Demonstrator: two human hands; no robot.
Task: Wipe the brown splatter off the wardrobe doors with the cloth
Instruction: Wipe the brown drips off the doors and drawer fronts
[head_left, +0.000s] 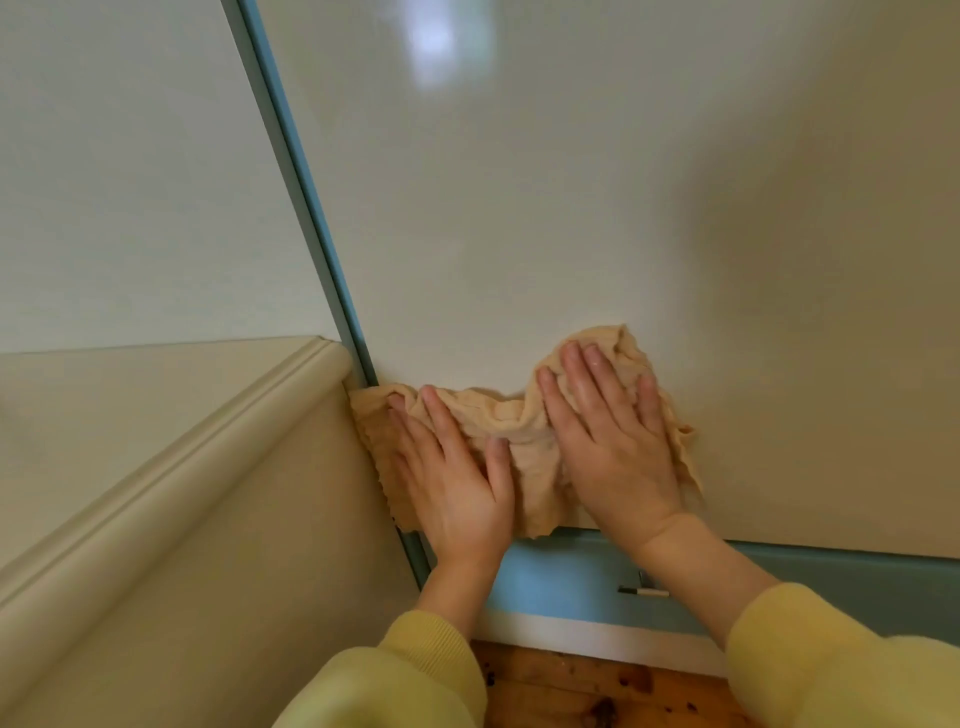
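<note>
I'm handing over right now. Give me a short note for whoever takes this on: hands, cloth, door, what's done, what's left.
Left hand: flat, open, pressing the cloth near the door's left edge.
Right hand: flat, open, pressing the cloth's right part.
Cloth: spread low on the door, just above the blue bottom strip.
Done: no brown splatter shows on the visible door.
Left: check under the cloth and the doors out of view.
</note>
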